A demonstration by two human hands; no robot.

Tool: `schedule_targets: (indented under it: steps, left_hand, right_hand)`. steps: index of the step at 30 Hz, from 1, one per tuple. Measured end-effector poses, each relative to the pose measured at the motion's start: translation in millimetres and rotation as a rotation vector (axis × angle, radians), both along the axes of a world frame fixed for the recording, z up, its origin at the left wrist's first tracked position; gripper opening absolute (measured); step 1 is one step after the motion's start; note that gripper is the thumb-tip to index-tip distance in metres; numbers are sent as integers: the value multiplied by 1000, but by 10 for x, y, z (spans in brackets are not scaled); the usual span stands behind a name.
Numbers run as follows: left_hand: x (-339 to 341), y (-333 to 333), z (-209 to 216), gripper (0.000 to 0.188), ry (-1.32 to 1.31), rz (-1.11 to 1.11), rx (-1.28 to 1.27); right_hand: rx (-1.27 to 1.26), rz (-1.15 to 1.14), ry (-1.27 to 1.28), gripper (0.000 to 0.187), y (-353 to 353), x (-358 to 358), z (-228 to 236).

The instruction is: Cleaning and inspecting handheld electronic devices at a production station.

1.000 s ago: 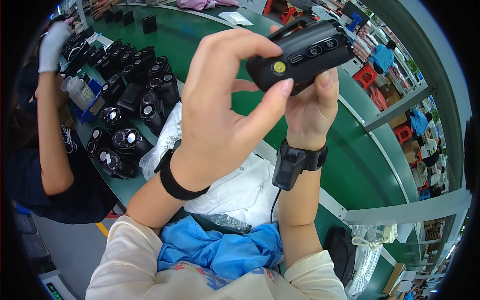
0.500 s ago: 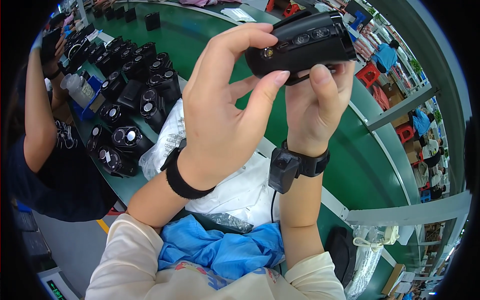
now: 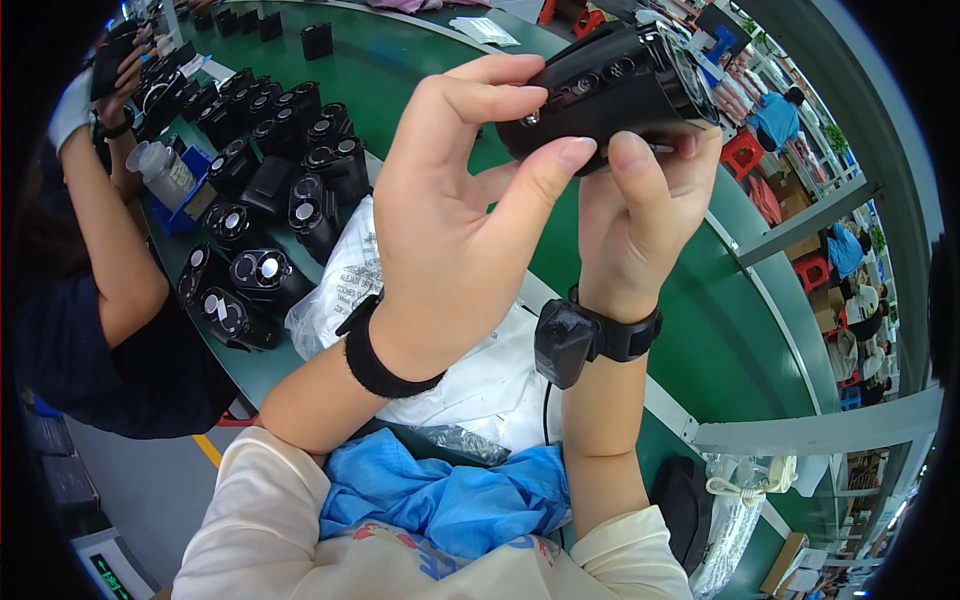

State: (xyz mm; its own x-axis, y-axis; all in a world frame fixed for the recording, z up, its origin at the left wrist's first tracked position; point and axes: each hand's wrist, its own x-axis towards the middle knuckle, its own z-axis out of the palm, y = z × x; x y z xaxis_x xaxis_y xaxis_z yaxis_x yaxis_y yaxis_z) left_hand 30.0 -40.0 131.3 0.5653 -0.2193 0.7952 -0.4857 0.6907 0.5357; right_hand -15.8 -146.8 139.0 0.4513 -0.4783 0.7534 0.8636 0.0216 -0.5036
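Note:
Raised above the table is a black, rounded device (image 3: 600,105) with small round buttons along its side. Its body is tilted, with the broad end up to the right. My left hand (image 3: 455,215) is closed on the device's left end, the fingers over the top and the thumb at the lower edge. From below, my right hand (image 3: 645,215) grips the right end; some of its fingers are hidden behind the device. White printed plastic bags (image 3: 480,375) lie on the table under my wrists. A blue cloth (image 3: 445,490) is bunched against my front.
Several similar black devices (image 3: 270,270) stand in rows on the green table (image 3: 420,50) at left, beside a clear jar (image 3: 163,175) in a blue holder. A co-worker's arm (image 3: 110,230) is at far left. A grey metal frame (image 3: 810,430) crosses at right.
The device has turned in my hands, so its right end shows more and its side buttons have shifted. My hands have moved slightly to the right. The co-worker's arm has moved too.

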Motion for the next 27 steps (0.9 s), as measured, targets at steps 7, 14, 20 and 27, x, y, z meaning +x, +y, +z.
schedule_targets:
  steps: [7,14,20,27]
  left_hand:
    - [35,-8,-6,23,79,-71,-53]
    - [50,19,36,23,91,-88,16]
    - [9,16,31,25,109,-118,3]
    - [-6,29,20,32,-10,-24,46]
  right_hand:
    - [-17,3,-6,53,-5,5,9]
    - [-7,20,8,52,-43,-2,23]
    - [58,128,54,45,-91,-42,16]
    - [92,209,71,48,-138,-15,-36]
